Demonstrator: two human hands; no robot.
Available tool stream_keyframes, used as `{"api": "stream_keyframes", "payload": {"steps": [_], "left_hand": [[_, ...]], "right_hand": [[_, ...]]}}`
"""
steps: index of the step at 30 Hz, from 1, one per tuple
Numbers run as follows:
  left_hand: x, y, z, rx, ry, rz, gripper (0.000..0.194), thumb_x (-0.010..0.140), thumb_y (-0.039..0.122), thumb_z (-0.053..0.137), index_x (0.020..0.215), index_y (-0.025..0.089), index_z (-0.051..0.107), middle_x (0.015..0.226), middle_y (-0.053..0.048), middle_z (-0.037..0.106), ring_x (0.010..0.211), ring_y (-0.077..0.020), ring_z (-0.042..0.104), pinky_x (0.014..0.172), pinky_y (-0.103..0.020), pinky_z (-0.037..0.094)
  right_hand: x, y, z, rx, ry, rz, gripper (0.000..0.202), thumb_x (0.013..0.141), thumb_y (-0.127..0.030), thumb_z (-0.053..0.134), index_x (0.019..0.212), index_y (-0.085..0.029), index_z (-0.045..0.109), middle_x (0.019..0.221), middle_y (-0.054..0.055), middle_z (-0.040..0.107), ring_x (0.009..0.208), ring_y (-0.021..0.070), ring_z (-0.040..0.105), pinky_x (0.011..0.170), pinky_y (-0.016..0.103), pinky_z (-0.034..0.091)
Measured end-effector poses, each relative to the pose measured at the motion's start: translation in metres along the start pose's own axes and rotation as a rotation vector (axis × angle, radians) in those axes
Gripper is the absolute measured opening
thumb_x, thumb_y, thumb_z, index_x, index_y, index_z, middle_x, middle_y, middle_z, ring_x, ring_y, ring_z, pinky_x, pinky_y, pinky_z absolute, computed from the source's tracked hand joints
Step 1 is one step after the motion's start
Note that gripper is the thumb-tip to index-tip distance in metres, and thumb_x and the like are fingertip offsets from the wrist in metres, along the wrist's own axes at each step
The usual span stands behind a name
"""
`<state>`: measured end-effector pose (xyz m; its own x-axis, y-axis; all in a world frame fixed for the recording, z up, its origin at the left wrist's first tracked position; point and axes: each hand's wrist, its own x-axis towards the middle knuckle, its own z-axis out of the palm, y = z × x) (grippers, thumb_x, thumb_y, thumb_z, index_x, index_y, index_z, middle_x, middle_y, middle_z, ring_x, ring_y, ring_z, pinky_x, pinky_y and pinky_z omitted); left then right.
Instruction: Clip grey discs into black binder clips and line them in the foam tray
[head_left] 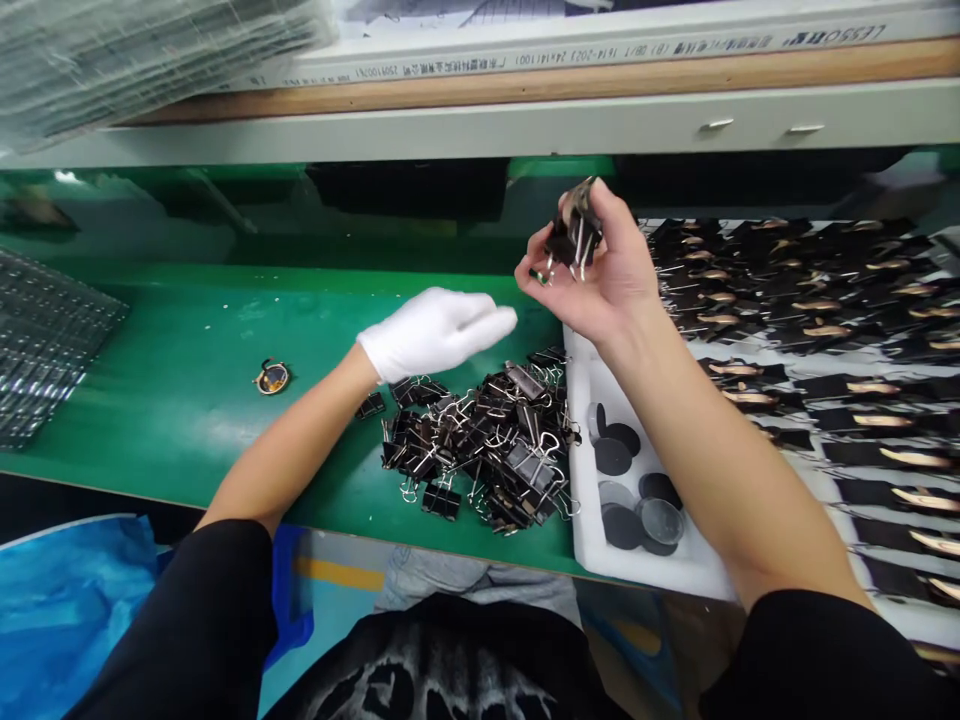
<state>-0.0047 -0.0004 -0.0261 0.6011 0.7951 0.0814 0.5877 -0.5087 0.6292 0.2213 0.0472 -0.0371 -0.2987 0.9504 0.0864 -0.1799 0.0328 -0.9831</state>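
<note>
Here on the tabletop we see tangled clips; pulling one could drag others. Beyond, the left hand hovers empty, fingers loosely extended; farther, the right hand curls around more clips, which a loose grip could drop.

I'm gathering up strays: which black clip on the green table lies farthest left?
The black clip just below the cuff of the gloved left hand in the picture; the other clips in the pile all lie to its right.
</note>
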Motion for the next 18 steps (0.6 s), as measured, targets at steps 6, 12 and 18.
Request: {"api": "stream_keyframes", "payload": {"steps": [6,12,18], "left_hand": [[0.022,0.017,0.027,0.279,-0.280,0.291,0.023,0.101,0.040,0.062,0.107,0.026,0.078,0.099,-0.003,0.074,0.080,-0.0172,0.064,0.066,-0.029,0.036],[0.015,0.008,0.013,0.109,0.045,0.315,0.030,0.101,0.034,0.058,0.086,0.021,0.081,0.084,-0.004,0.074,0.077,-0.0160,0.065,0.076,-0.029,0.045],[-0.004,-0.022,0.004,-0.343,0.878,-0.137,0.025,0.091,0.035,0.067,0.072,0.021,0.064,0.066,0.001,0.061,0.061,-0.0123,0.051,0.061,-0.027,0.043]], "right_hand": [[0.004,0.003,0.003,0.055,0.089,0.002,0.062,0.075,-0.087,0.071,0.100,-0.031,0.069,0.095,0.003,0.070,0.105,0.0231,0.071,0.074,0.034,0.058],[-0.002,-0.008,-0.001,0.085,0.079,-0.011,0.056,0.079,-0.083,0.071,0.097,-0.030,0.070,0.096,0.004,0.071,0.113,0.0245,0.070,0.082,0.035,0.060],[-0.013,-0.007,0.017,0.169,-0.159,0.093,0.046,0.068,-0.060,0.094,0.087,-0.023,0.074,0.105,0.006,0.075,0.102,0.0215,0.071,0.088,0.036,0.062]]}}
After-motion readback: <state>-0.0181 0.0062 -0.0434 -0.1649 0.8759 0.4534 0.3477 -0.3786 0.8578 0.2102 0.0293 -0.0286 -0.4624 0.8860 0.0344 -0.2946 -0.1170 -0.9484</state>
